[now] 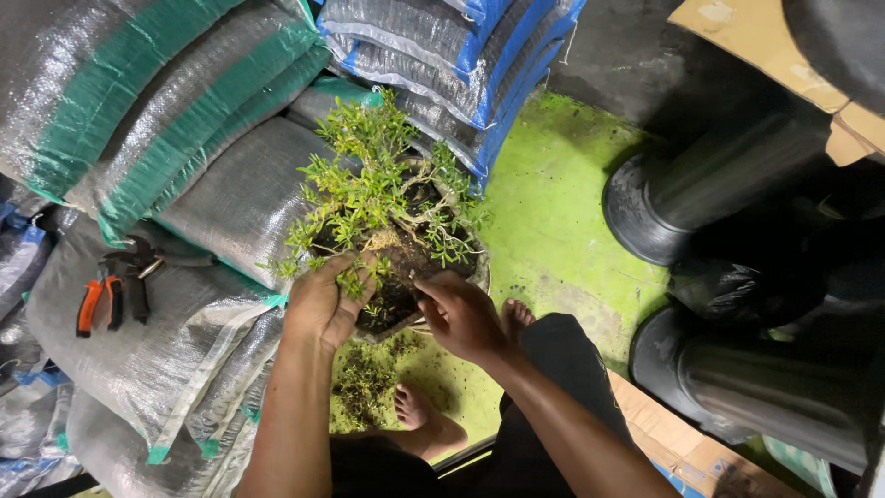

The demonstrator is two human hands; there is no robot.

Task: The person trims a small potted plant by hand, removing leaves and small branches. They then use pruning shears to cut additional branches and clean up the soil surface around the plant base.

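A small bushy green plant (378, 180) with a dark root ball of soil (398, 277) sits in a shallow round pot (479, 267), tilted toward me. My left hand (323, 300) cups the left side of the root ball, fingers pressed into the soil and low leaves. At the right side of the soil my right hand (461, 314) has its fingers curled and pinching at the roots. Loose soil and root scraps (364, 383) lie on the green floor below the pot.
Stacked woven sacks (184, 138) fill the left and top. Orange-handled pliers and black cutters (115, 290) lie on a sack at left. Large black pots (701, 184) stand at right, cardboard (682, 443) lies beneath. My bare feet (419, 415) rest on the green floor (562, 212).
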